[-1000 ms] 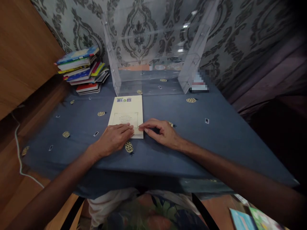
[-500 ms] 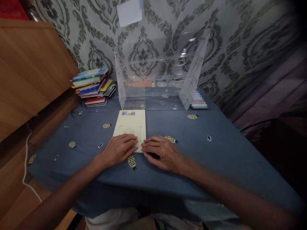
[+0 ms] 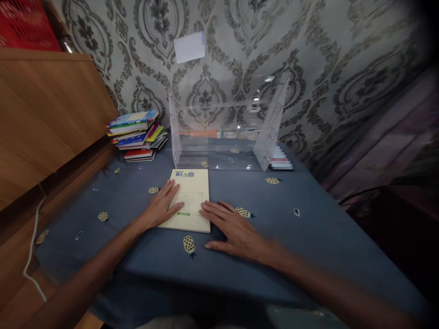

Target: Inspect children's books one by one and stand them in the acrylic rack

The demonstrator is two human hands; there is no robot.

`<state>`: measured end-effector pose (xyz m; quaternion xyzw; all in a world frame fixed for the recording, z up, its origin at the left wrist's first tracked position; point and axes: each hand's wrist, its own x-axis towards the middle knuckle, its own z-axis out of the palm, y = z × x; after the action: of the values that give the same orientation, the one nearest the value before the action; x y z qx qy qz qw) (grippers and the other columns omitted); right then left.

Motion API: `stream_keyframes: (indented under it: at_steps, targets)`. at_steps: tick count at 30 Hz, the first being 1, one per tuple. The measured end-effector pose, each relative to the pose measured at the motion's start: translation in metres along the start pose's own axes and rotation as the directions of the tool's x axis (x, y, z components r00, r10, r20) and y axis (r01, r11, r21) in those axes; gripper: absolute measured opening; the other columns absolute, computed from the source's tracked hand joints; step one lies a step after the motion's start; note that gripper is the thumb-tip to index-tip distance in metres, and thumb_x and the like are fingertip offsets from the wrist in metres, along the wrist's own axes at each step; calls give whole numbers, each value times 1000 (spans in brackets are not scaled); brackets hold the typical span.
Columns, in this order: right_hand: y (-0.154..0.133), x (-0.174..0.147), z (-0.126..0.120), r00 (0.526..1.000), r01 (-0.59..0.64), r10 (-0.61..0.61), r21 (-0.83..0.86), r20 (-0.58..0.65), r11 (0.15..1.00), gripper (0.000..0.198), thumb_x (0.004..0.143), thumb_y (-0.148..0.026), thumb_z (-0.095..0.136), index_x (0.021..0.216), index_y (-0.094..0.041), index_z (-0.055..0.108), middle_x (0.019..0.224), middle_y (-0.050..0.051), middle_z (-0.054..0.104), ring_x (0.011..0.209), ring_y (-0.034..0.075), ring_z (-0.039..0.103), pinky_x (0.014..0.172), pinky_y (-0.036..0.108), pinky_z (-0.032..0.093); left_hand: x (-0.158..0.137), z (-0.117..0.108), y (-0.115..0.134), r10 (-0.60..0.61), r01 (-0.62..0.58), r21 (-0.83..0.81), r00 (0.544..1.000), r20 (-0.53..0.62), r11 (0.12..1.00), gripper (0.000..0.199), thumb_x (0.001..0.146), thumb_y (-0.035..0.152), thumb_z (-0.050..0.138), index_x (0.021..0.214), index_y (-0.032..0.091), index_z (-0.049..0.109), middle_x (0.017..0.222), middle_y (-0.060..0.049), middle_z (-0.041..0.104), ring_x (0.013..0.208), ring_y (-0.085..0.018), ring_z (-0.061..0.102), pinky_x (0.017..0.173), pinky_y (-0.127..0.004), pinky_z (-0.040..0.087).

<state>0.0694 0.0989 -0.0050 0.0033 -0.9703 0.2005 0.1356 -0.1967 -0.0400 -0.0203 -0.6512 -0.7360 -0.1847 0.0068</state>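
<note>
A cream-coloured book [image 3: 192, 221] lies flat on the blue tablecloth, its printed cover with small codes at the far end facing up. My left hand [image 3: 161, 205] rests on the book's left side, fingers stretched out and thumb apart. At the right edge, the fingertips of my right hand [image 3: 233, 230] touch the cover; its fingers are extended and the thumb lies on the cloth. Neither hand grips the book. Just behind the book stands a clear acrylic rack [image 3: 219, 109].
A stack of books [image 3: 137, 137] sits at the back left, beside a wooden cabinet [image 3: 51, 109]. Behind the rack is a patterned wall with a white paper [image 3: 190, 47]. A pixelated item [image 3: 281, 157] lies right of the rack. A white cable [image 3: 31, 242] hangs at left.
My left hand has slid away from me and leftward over the book, uncovering more print. My right hand has spread its thumb away from the fingers. The camera view has tilted up.
</note>
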Motion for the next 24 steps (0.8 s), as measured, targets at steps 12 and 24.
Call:
stream_keyframes:
  at_steps: [12, 24]
  targets:
    - [-52, -61, 1, 997, 56, -54, -28, 64, 998, 88, 83, -54, 72, 155, -20, 36, 153, 15, 47, 141, 32, 45, 118, 56, 36, -78, -17, 63, 153, -153, -10, 984, 96, 988, 97, 94, 51, 59, 161, 21, -5, 165, -20, 16, 153, -32, 15, 119, -53, 34]
    - [-78, -106, 16, 974, 112, -147, -198, -171, 974, 53, 91, -5, 45, 141, -20, 55, 126, 11, 71, 111, 24, 67, 94, 44, 57, -146, -21, 113, 276, -287, 54, 949, 152, 957, 103, 79, -1, 52, 161, 22, -7, 163, -15, 26, 151, -30, 25, 117, -51, 40]
